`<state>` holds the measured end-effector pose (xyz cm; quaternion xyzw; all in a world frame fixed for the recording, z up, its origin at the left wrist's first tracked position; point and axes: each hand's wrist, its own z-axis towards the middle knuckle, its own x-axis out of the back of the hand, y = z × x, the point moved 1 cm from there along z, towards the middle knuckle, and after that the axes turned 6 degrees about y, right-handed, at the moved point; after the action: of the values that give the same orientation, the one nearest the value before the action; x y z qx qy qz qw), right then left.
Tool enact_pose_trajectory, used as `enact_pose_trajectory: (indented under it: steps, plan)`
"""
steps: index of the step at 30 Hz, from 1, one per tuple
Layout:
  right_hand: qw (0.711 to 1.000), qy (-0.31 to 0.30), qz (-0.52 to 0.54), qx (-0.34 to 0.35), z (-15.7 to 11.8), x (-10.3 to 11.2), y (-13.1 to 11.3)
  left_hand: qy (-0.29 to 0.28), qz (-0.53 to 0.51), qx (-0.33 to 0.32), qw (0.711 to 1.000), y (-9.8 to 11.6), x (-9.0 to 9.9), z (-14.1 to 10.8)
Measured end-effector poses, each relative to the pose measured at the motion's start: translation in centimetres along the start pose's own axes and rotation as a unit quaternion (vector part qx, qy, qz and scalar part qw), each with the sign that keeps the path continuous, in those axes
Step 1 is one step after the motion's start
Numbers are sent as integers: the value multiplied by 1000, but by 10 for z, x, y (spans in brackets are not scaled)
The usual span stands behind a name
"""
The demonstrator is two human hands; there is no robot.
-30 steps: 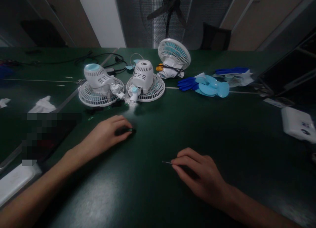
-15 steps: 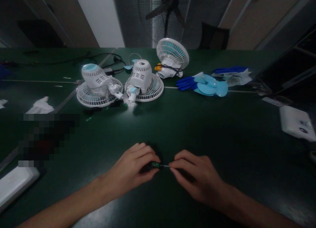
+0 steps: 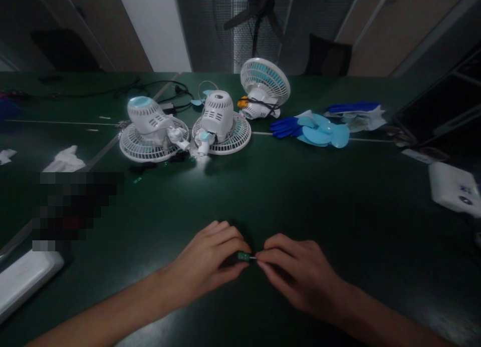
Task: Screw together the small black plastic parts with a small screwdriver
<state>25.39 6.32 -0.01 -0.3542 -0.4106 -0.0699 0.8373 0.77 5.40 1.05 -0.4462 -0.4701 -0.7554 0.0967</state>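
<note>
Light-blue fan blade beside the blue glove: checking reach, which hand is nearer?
Right: right hand is in front, slightly left of the blade; left hand is farther left.

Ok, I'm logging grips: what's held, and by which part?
Left hand: small green board, apparently by its edges. Right hand: thin metallic rod, by the end away from the board.

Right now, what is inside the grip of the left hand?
The left hand grips a small green piece; part of it shows, next to a thin pale rod in the right hand. Anything deeper is covered.
</note>
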Motion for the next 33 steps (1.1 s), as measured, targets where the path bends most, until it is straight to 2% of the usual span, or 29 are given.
enact_pose_trajectory:
  steps: [5,12,19,22,25,29,31,33]
  plan:
    - [999,12,46,0,-1,-1,0,-3,-8,2,1000,1,-2,1]
    - [992,66,99,-42,4,6,6,2,12,1,1000,0,-2,-2]
    - [990,77,104,-49,6,10,5,-38,-1,14,999,-2,10,-31]
    - [989,65,120,-56,5,8,7,-15,33,27,999,-24,26,-44]
    - [988,55,130,-61,3,7,9,53,100,67,991,-64,55,-46]
    - [988,54,128,-61,3,7,9,131,130,146,972,-120,98,-42]
    - [989,53,123,-61,3,8,9,162,135,170,963,-137,113,-41]
    - [989,50,122,-62,4,8,8,185,133,189,955,-143,121,-41]
